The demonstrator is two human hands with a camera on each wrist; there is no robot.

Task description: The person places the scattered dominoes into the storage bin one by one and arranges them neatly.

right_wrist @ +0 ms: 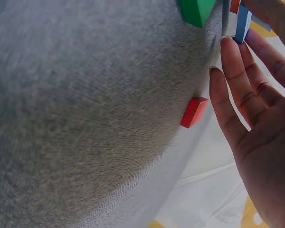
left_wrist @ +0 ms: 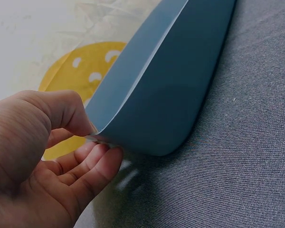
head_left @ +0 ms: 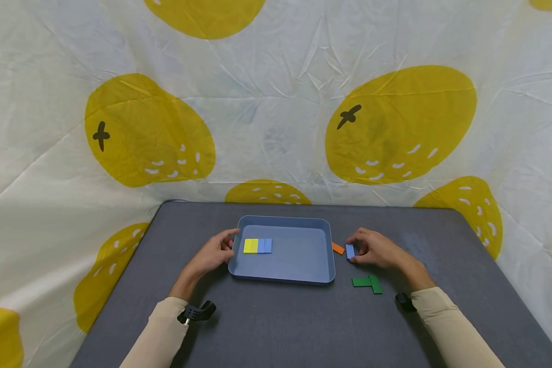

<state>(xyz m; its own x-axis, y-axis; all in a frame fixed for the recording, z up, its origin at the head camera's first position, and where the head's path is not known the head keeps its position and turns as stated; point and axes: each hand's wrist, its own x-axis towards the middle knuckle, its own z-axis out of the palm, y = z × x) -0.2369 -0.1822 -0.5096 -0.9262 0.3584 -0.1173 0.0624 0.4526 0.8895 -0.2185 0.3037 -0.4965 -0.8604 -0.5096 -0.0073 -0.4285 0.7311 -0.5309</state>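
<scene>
My left hand grips the left rim of a blue-grey tray; in the left wrist view its curled fingers meet the tray wall at a rounded corner. Inside the tray, two yellow blocks and two blue blocks stand side by side in a row. Right of the tray, my right hand pinches another blue block between thumb and fingers. The right wrist view shows this blue block at the fingertips, the other fingers spread loosely.
An orange block lies against the tray's right side. Two green blocks form a T shape nearer the front. A red block shows in the right wrist view, beyond the fingers. Behind the dark table hangs a lemon-patterned cloth.
</scene>
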